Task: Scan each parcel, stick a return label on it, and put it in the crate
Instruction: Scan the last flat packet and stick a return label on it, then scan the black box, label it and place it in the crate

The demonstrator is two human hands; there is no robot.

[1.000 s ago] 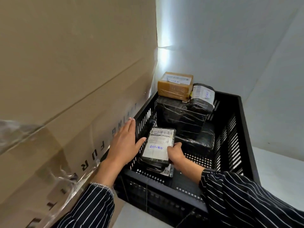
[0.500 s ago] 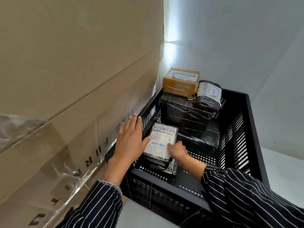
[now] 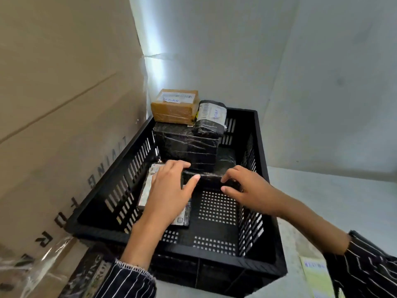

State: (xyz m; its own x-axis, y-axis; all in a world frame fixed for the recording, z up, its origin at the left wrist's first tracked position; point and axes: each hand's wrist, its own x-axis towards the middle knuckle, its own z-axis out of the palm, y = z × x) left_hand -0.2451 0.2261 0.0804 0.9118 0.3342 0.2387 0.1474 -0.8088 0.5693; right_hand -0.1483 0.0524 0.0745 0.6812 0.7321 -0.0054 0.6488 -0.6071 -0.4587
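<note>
A black slotted crate [image 3: 214, 274] stands on the floor in a corner. At its back, a brown taped box [image 3: 174, 106] and a dark pouch [image 3: 211, 117], both labelled, sit on a large black wrapped parcel [image 3: 187, 145]. In front of these lies a low black wrapped parcel [image 3: 210, 179]. My left hand [image 3: 169, 190] grips its left end, with the thumb at the front. My right hand [image 3: 247, 188] pinches its right end with curled fingers. A flat labelled parcel [image 3: 147, 190] lies on the crate's left side, mostly hidden under my left hand.
A tall cardboard carton [image 3: 64, 104] with printed letters presses against the crate's left wall. White walls close in behind and to the right. A yellow-green sheet [image 3: 315, 276] lies on the floor at lower right. Bare perforated crate floor [image 3: 217, 207] shows between my hands.
My right hand has let go of the flat RETURN parcel, which now lies on the left. Both hands have moved onto the low black parcel. The view has tilted down over the crate.
</note>
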